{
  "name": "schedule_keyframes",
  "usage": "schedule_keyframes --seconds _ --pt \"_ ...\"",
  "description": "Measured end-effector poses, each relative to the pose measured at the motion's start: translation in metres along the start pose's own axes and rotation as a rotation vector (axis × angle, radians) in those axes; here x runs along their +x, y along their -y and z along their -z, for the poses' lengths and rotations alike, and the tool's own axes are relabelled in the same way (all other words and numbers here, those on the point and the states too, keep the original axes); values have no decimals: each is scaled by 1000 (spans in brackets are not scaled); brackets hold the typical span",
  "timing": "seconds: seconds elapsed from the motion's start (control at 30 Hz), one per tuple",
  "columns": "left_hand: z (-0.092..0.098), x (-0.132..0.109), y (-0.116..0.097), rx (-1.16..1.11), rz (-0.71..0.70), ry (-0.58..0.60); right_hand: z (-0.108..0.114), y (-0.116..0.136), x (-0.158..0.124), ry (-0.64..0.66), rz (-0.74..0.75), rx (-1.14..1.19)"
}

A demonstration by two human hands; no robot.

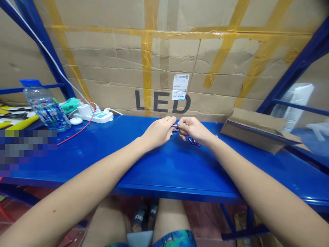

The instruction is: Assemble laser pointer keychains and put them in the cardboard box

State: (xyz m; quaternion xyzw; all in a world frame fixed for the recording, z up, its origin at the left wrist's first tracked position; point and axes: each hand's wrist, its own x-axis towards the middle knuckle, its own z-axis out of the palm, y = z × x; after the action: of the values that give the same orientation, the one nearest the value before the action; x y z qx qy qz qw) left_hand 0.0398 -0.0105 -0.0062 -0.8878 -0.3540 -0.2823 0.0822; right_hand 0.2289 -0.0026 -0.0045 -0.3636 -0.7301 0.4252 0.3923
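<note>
Metal piece (175,126): frame centre, between the hands.
Left hand (159,132): fingers curled, pinching its left end.
Right hand (190,128): pinching its right end.
Purple loop (194,141): just below right hand.

Single head-worn view; above blue table (154,171), fairly near, facing forward and down toward cardboard (115,61).

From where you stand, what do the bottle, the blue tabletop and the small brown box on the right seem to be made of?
Bottle: probably clear, glossy plastic, since its upper wall is see-through.
Tabletop: perhaps painted metal; it has a smooth, even blue sheen.
Box: cardboard, matte brown, with a folded flap.
</note>
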Motion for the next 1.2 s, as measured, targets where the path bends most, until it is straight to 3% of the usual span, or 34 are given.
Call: schedule_keyframes --seconds 0.17,0.37,0.57,0.7,1.0,1.2 --pt "-1 7 -3 -106 56 -64 -3 3 2 -114 47 -18" --pt "-2 9 1 -213 163 20 -5 2 2 -128 56 -107" --pt "-2 1 1 -225 59 -70 -4 4 -1 -47 18 -35" --pt "-3 4 -1 -239 71 -129 -3 5 0 -72 41 -19" --pt "-2 6 1 -196 133 0 -4 5 0 -107 21 -101" --pt "-1 2 -2 -146 45 -60 -4 8 -1 -82 6 -47"
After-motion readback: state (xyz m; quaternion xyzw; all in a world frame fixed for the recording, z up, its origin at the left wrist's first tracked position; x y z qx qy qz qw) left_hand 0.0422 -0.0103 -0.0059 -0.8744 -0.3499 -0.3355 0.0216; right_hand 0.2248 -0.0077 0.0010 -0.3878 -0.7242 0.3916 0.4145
